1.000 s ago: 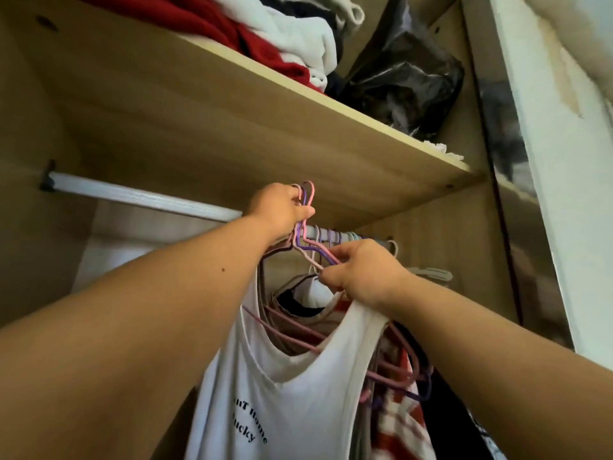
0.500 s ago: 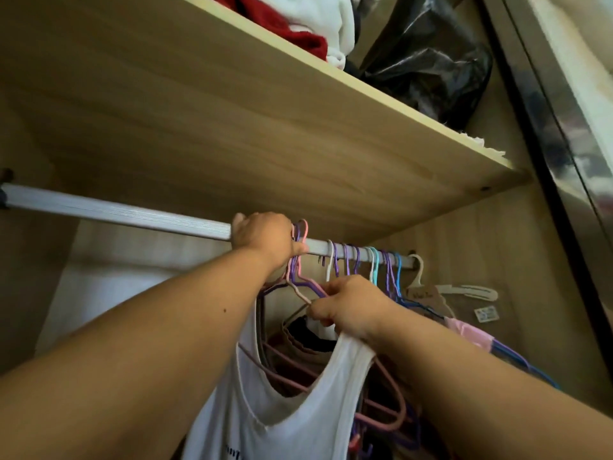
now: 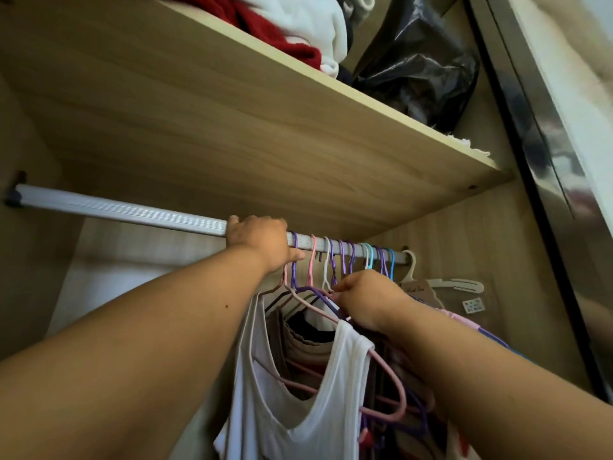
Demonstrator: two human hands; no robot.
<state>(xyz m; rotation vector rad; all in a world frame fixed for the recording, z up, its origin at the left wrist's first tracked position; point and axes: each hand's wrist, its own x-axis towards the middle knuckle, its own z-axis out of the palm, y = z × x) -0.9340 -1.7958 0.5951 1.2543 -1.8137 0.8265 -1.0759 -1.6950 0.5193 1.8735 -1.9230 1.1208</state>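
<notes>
A white tank top (image 3: 345,386) hangs on a pink hanger (image 3: 399,390) at the left end of a packed row of clothes. My left hand (image 3: 262,244) is curled over the metal clothes rail (image 3: 126,210), and the pink hanger's neck runs up under its thumb. Just right of that hand, several purple, pink, white and blue hanger hooks (image 3: 345,257) sit on the rail. My right hand (image 3: 365,300) is lower and pinches the necks of the hangers right behind the tank top. Both forearms hide the lower left of the wardrobe.
A wooden shelf (image 3: 298,134) runs close above the rail, holding folded red and white clothes (image 3: 308,34) and a black plastic bag (image 3: 424,61). The rail's left half is bare. An empty white hanger with a tag (image 3: 454,287) hangs against the right wall (image 3: 481,260).
The hanger hooks my left hand held up in front of the rail now sit on it. My right hand rose from the tank top's strap to the hanger necks. The view tilted.
</notes>
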